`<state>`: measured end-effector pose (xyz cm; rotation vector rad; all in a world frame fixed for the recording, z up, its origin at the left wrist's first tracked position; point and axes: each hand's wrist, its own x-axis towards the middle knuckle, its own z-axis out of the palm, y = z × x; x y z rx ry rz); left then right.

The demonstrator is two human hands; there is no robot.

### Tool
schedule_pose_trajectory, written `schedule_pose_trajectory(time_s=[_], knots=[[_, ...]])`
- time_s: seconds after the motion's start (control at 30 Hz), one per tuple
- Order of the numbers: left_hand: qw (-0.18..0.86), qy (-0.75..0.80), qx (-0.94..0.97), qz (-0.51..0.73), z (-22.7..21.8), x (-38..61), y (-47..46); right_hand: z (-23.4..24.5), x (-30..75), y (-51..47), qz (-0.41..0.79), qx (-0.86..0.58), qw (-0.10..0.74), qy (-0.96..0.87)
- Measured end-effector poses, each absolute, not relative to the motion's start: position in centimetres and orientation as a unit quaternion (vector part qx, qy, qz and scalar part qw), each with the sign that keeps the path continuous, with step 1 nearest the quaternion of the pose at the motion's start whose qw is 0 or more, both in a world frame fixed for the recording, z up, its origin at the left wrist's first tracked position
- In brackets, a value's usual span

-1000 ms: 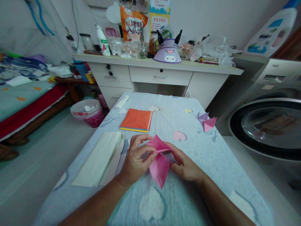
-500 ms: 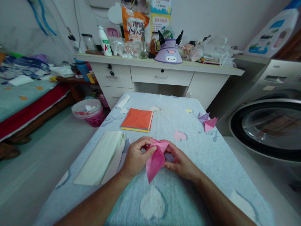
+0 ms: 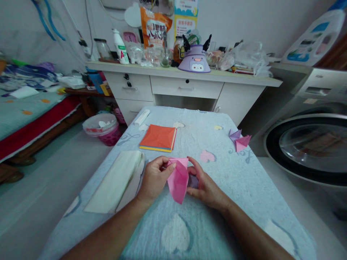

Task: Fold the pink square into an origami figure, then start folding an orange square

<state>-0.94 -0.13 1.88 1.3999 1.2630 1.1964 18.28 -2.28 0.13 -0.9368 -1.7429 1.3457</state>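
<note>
A pink folded paper (image 3: 178, 178) is held just above the light blue towel-covered table (image 3: 244, 187), its point hanging toward me. My left hand (image 3: 153, 178) pinches its upper left corner between thumb and fingers. My right hand (image 3: 204, 186) grips its right side, fingers curled behind the paper. A stack of coloured paper squares (image 3: 158, 138), orange on top, lies beyond my hands. Two folded paper shapes, one purple (image 3: 234, 134) and one pink (image 3: 242, 142), rest at the table's right edge.
A folded cream cloth (image 3: 116, 180) lies left of my hands. A white tube (image 3: 142, 117) sits at the far left corner. Behind stand a cluttered white desk (image 3: 184, 77), a pink waste bin (image 3: 101, 129), a bed (image 3: 24, 112) at left and a washing machine (image 3: 309, 144) at right.
The pink paper has turned from lying spread out to hanging more upright and narrower. Both hands have drawn closer together around its top.
</note>
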Motion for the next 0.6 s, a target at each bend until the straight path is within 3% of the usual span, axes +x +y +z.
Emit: schedule_pose_trajectory(time_s=[0.23,0.6], knots=[[0.449,0.485,0.588,0.466,1.11,-1.08,-0.14,-0.22,18.18,-1.93,0.567,-0.352,0.404,-0.626],[0.504,0.458,0.555,0.478,1.3,-1.12,-0.04,0.58,18.53,-1.66,0.635,-0.314,0.381,-0.594]])
